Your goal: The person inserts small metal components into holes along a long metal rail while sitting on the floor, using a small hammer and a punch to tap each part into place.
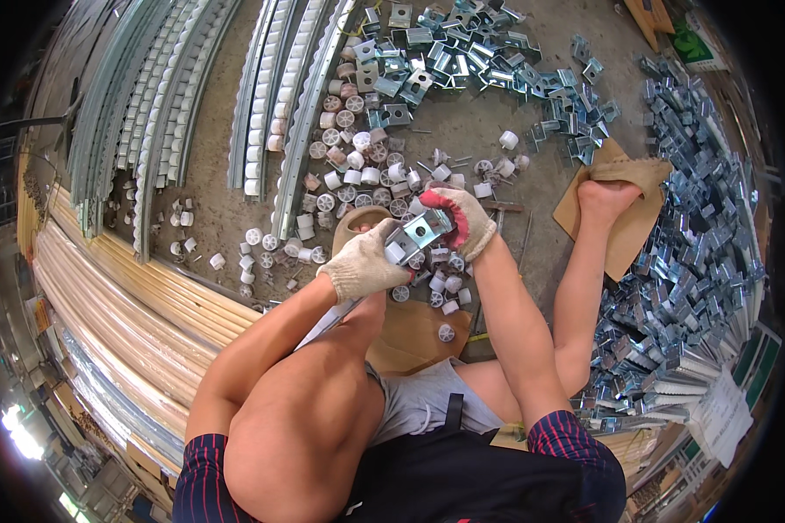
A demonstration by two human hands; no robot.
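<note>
My left hand (368, 261), in a cream knit glove, is closed around the end of a metal rail, whose pale length (325, 324) runs back beside my bent knee. A white block-like part (399, 252) shows at the rail's end. My right hand (464, 222), in a cream glove with red-coated fingers, grips a shiny metal bracket (421, 231) with a round hole. The bracket meets the rail's end between both hands; whether it is seated on the rail I cannot tell. My right fingertips are partly hidden behind the bracket.
Loose white roller wheels (371, 176) lie on the concrete beyond my hands. Metal brackets (445, 57) are heaped at the far middle, with a larger pile of metal pieces (672, 288) at right. Roller rails (270, 96) lie far left, near long beige tubes (131, 288). Cardboard (419, 336) lies beneath me.
</note>
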